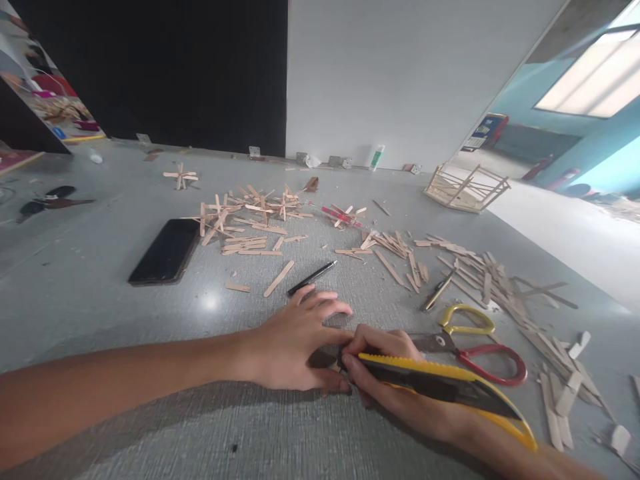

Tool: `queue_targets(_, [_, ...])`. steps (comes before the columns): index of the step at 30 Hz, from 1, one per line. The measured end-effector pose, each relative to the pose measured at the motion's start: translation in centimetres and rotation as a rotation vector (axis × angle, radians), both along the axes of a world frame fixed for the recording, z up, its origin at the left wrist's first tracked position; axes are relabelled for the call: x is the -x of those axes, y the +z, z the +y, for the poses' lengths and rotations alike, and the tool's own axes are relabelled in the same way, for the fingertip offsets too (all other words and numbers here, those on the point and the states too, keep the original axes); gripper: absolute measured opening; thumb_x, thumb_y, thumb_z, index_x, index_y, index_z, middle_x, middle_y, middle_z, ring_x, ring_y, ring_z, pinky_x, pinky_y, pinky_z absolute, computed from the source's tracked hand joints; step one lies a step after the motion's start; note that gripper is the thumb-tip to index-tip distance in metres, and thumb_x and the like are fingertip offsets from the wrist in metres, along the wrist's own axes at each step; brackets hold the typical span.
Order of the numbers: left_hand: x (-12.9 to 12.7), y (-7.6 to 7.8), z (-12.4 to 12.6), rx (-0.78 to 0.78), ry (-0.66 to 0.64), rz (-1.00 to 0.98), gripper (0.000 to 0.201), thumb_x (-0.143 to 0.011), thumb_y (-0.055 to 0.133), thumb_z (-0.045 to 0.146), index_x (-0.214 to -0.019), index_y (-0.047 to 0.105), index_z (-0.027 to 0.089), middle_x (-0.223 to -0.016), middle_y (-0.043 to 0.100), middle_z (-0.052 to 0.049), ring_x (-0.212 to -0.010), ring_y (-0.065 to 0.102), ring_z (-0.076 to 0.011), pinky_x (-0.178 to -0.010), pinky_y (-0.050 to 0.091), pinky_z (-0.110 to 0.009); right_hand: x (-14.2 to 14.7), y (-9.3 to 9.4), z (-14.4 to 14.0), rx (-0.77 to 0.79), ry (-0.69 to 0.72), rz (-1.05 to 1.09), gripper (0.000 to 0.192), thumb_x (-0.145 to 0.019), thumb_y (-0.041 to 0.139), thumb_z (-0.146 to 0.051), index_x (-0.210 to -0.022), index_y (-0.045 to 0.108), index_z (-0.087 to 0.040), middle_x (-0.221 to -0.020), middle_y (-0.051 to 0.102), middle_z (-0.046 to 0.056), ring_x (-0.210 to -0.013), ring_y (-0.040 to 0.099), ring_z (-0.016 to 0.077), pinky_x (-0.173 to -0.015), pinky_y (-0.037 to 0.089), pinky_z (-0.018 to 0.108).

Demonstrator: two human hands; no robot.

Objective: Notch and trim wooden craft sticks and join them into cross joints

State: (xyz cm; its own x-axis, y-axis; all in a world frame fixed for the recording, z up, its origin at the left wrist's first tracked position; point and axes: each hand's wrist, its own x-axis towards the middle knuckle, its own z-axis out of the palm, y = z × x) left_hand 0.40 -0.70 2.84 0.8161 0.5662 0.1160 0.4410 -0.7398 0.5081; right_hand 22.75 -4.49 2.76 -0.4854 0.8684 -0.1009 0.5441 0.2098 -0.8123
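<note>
Knife in right hand lies lengthwise, tip pointing left toward left hand.

1. Two bare forearms in view, no sleeves on either; the left one shows from well above the wrist, the right only near the bottom edge of the frame.
2. Left hand: no ring, no watch, no glove, no wristband.
3. Right hand: likewise bare, no jewellery seen on the visible fingers.
4. Fingernails short and unpainted where they show.
5. No marks, tape or bandage on either hand or forearm.
</note>
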Motion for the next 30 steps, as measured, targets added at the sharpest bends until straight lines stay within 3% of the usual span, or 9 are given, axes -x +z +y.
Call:
queue_targets(4, [0.1,-0.1,0.1,0.004,-0.014,0.017,0.042,-0.09,0.072,0.058,-0.125,0.069,0.035,-0.157,0.048,-0.01,-0.151,0.031,-0.0409,-0.118,0.018,-0.073,0.0,-0.2,0.1,-0.029,-0.008,-0.042,0.031,-0.101,0.054,-0.042,-0.076,0.057,-0.025,-0.047,0.056,-0.008,-0.041,0.05,0.0114,-0.063,0.046,0.032])
queue_targets(9, [0.4,0.3,0.3,0.073,-0.061,0.066,0.045,-0.096,0.059,0.063,-0.132,0.065,0.037,-0.167,0.035,-0.008,-0.155,0.022,-0.0441,-0.119,0.013,-0.074,-0.1,-0.2,0.0,-0.129,0.0,-0.072,0.027,-0.098,0.056,-0.04,-0.077,0.06,-0.024,-0.055,0.062,-0.005,-0.054,0.057,0.0145,-0.076,0.047,0.037])
queue_targets(16, [0.2,0.8,0.2,0.133,-0.056,0.09,0.041,-0.098,0.059,0.059,-0.131,0.066,0.036,-0.17,0.028,-0.008,-0.157,0.014,-0.0416,-0.121,0.008,-0.073,-0.1,-0.2,0.0,-0.048,0.021,0.005,0.028,-0.099,0.053,-0.041,-0.077,0.057,-0.024,-0.046,0.053,-0.008,-0.04,0.048,0.0105,-0.056,0.043,0.028])
queue_targets(20, [0.1,0.9,0.0,0.132,-0.052,0.091,0.04,-0.099,0.06,0.055,-0.133,0.064,0.033,-0.17,0.027,-0.01,-0.157,0.013,-0.0413,-0.122,0.007,-0.072,0.0,-0.2,0.1,-0.099,0.04,-0.002,0.029,-0.1,0.051,-0.042,-0.078,0.057,-0.024,-0.047,0.057,-0.009,-0.041,0.052,0.0105,-0.071,0.048,0.034])
queue_targets(30, [0.2,0.8,-0.1,0.137,-0.043,0.075,0.041,-0.099,0.059,0.056,-0.132,0.065,0.033,-0.169,0.029,-0.011,-0.157,0.013,-0.0421,-0.12,0.009,-0.075,0.2,-0.1,-0.2,-0.109,0.009,-0.081,0.034,-0.102,0.047,-0.047,-0.076,0.053,-0.025,-0.047,0.059,-0.008,-0.044,0.057,0.0143,-0.083,0.046,0.046])
